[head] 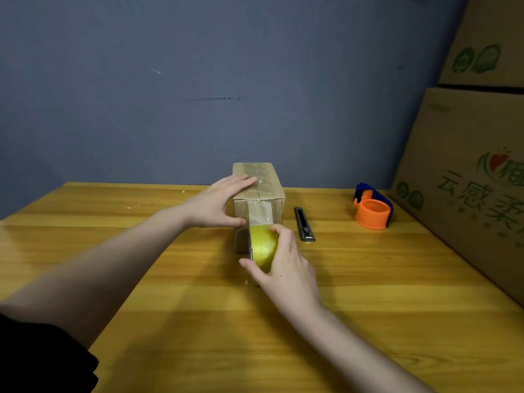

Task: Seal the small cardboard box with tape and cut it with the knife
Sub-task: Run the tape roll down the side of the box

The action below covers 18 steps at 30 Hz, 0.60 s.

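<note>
Nearest me, my right hand (286, 259) grips the tape roll (263, 248), drawing tape down the small cardboard box (259, 194) at twelve o'clock; my left hand (218, 202) lies open, bracing it. Knife (304, 224) waits at two o'clock, ungrasped.

Matt brown cardboard box (262, 191); glossy clear tape (260, 215); smooth varnished wood table (368, 279); orange plastic dispenser (372, 212).

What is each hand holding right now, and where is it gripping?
The right hand grips the tape roll around its outer rim, against the near end of the small cardboard box. The left hand steadies that box at its top left edge.
</note>
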{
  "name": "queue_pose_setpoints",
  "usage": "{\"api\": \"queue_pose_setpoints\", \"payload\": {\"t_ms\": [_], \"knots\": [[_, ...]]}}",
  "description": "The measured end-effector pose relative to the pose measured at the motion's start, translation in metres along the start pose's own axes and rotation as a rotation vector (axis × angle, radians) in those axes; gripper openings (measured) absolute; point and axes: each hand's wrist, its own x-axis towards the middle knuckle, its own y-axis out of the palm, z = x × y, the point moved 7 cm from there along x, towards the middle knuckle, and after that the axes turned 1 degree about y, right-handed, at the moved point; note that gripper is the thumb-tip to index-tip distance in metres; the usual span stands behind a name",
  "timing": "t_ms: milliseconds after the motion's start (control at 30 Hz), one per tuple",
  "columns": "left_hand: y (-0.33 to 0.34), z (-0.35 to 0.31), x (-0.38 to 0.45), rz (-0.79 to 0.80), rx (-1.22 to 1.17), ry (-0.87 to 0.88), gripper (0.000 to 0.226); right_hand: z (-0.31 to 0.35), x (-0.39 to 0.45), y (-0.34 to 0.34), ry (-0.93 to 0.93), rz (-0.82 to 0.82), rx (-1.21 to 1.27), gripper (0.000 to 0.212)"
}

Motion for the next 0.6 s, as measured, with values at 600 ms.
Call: {"api": "queue_pose_setpoints", "payload": {"t_ms": [600], "knots": [[-0.032, -0.007, -0.019, -0.226, -0.219, -0.186, 0.058, -0.057, 0.019, -0.039, 0.121, -0.076, 0.055, 0.043]]}}
